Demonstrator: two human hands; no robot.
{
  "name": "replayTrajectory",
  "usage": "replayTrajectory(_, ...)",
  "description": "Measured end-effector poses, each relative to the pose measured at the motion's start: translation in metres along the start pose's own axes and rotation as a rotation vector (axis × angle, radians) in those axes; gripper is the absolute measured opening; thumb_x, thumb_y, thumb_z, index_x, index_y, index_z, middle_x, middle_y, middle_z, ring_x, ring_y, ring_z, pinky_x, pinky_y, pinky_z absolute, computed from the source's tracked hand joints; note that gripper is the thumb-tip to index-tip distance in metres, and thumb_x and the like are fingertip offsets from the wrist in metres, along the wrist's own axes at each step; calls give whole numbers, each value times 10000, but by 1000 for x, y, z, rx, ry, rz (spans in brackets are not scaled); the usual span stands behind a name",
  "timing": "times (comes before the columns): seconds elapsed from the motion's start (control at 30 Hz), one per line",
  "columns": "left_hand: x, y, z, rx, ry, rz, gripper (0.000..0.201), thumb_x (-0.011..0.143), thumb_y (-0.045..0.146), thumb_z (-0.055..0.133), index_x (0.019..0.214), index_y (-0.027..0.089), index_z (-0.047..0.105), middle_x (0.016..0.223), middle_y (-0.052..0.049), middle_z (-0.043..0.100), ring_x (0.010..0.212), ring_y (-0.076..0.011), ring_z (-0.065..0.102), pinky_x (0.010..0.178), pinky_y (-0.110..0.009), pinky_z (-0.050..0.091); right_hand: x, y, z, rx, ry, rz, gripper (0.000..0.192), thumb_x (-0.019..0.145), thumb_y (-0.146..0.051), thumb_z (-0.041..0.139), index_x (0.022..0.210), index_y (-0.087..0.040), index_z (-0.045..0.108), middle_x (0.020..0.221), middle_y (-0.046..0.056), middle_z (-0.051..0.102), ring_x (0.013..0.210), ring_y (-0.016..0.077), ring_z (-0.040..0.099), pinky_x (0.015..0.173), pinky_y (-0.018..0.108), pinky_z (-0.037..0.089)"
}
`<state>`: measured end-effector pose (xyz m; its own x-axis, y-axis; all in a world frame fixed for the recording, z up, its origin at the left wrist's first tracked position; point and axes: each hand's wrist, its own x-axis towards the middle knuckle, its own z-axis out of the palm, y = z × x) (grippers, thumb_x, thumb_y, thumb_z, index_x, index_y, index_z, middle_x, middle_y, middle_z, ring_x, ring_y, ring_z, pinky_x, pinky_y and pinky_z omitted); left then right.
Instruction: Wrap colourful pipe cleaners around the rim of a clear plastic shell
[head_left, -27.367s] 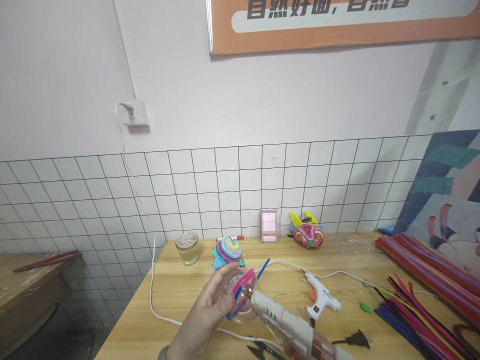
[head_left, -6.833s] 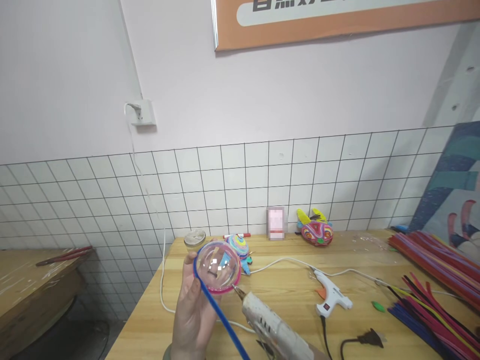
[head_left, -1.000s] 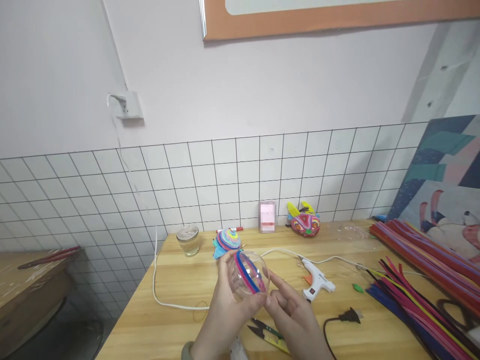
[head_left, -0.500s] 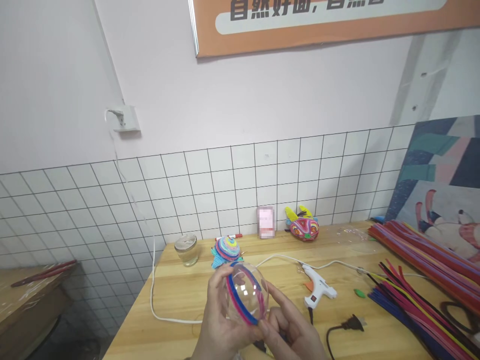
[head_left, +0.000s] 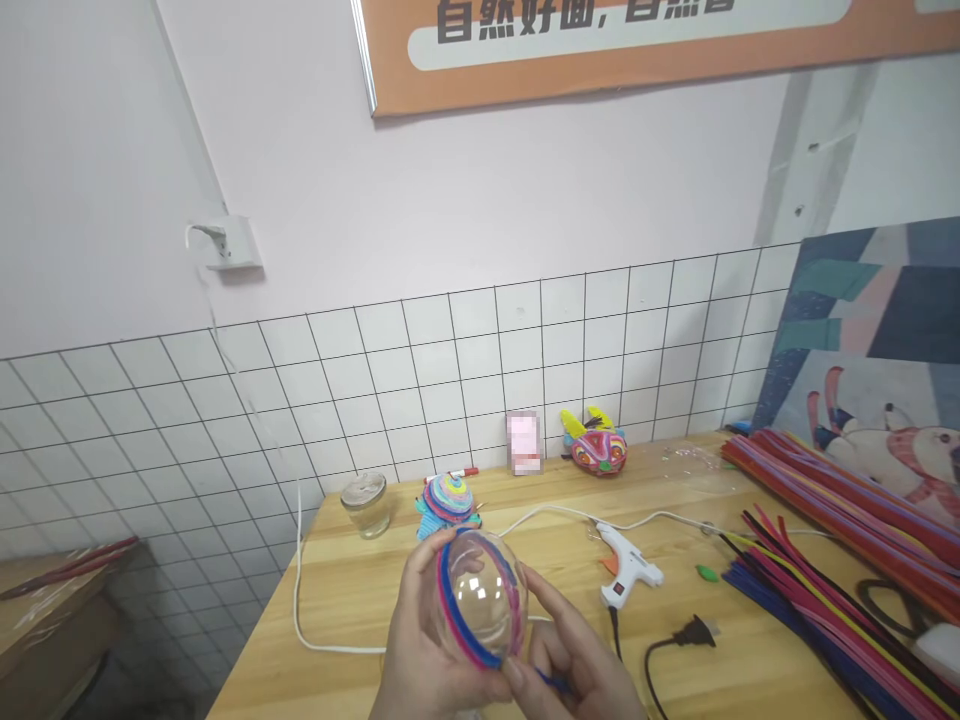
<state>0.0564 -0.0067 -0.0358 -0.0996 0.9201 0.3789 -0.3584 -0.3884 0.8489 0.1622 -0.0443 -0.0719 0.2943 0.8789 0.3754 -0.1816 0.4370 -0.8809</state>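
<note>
High on the wall above the bench hangs an orange sign [head_left: 652, 50] whose dark Chinese characters are cut off by the frame's top edge (only their lower halves show, so they cannot be read). A small pink label [head_left: 523, 441] leaning against the tiles is blurred, and no other writing is legible.

One clear plastic half-sphere [head_left: 480, 600] is held up over the near edge of the wooden table [head_left: 360, 600]. Its rim is ringed with a pink pipe cleaner and a blue one, and nothing can be seen inside it but glare. The left hand [head_left: 420, 650] curls its fingers around the left side of the dome, thumb up on the rim; the right hand [head_left: 581, 660] closes on the lower right rim, fingertips pinching the blue strand there.

One glass jar [head_left: 365, 503] stands at the back left with something pale in it, too small to make out. Beside it lies one striped pipe-cleaner figure [head_left: 448, 500], and farther right one colourful mask-like figure [head_left: 598, 445]. One white glue gun [head_left: 626, 570] lies on its side, a black plug [head_left: 694, 632] near it. Long pipe cleaners [head_left: 825, 520] lie heaped at the right, too many to count.
</note>
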Motion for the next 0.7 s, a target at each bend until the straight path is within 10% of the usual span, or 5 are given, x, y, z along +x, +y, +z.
replayTrajectory(0.27, 0, 14, 6, 17, -108, -104, 925, 358, 476, 891, 1184, 263, 532, 1138, -119, 660, 1042, -349, 623, 849, -405, 519, 8, 11, -6, -84, -31, 76, 580, 762, -516, 653, 1251, -216, 564, 518, -111, 294, 457, 99, 273, 478, 233, 245)
replayTrajectory(0.7, 15, 7, -7, -33, -180, -115, 666, 632, 358, 804, 1221, 211, 530, 1178, -136, 667, 1102, -328, 603, 884, -381, 513, 17, -24, -11, -206, -183, 153, 572, 829, -422, 565, 1340, -173, 502, 569, -74, 424, 508, 119, 384, 503, 253, 278)
